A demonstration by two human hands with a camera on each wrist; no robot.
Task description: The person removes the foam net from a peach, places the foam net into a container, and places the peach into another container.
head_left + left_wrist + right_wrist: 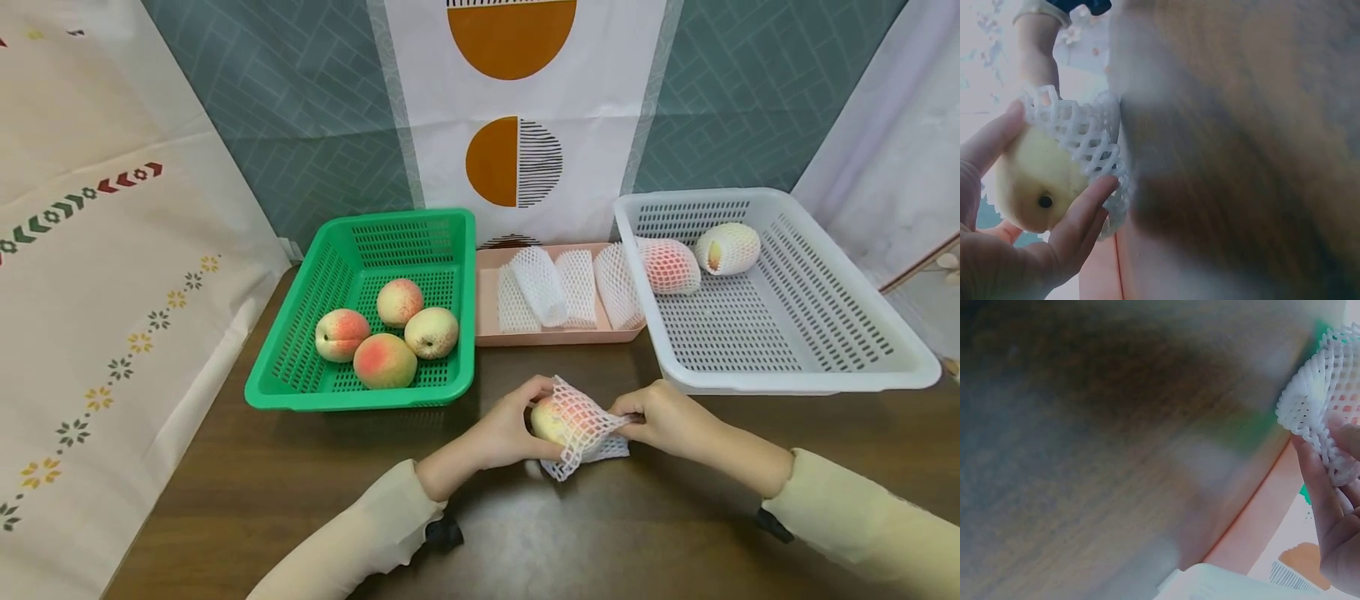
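Observation:
A peach [548, 422] sits partly inside a white foam net [583, 417] above the brown table, its left end bare. My left hand [513, 427] grips the peach from the left, fingers and thumb curled round it and the net's open edge. In the left wrist view, the peach's pale end [1034, 181] shows a dark stem hollow, with the net [1085, 134] over the far side. My right hand [667, 421] pinches the net's right end. The right wrist view shows thumb and fingers [1319, 481] on the gathered net [1310, 406].
A green basket [360, 402] at the left holds several bare peaches. Behind the hands, a pink tray [555, 337] carries several foam nets. At the right, a white basket [795, 382] contains two netted peaches. Patterned cloths hang at the back and left.

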